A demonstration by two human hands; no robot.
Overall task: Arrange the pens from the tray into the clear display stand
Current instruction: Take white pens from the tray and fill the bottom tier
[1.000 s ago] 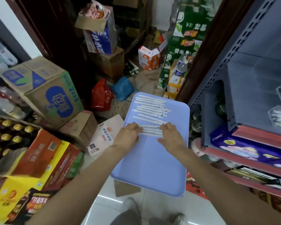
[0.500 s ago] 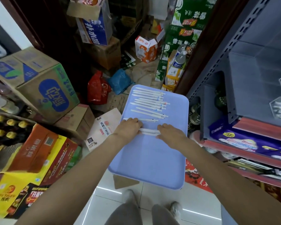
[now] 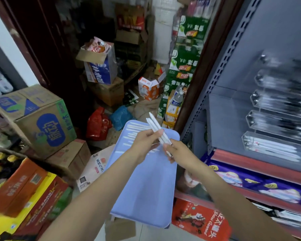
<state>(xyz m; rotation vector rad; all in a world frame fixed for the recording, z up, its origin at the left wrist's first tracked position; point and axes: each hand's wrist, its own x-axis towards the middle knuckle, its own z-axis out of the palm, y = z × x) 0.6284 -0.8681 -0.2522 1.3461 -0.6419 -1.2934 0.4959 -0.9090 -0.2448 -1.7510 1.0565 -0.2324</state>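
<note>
White pens (image 3: 157, 132), a small bundle, sit gripped between both hands at frame centre above the blue tray (image 3: 146, 188): left hand (image 3: 145, 142) mid-shaft, right hand (image 3: 176, 153) pinching the lower ends. Their long axis slants, tips pointing upper left. The clear stand (image 3: 274, 119) lies to the right, nearer the right hand.
</note>
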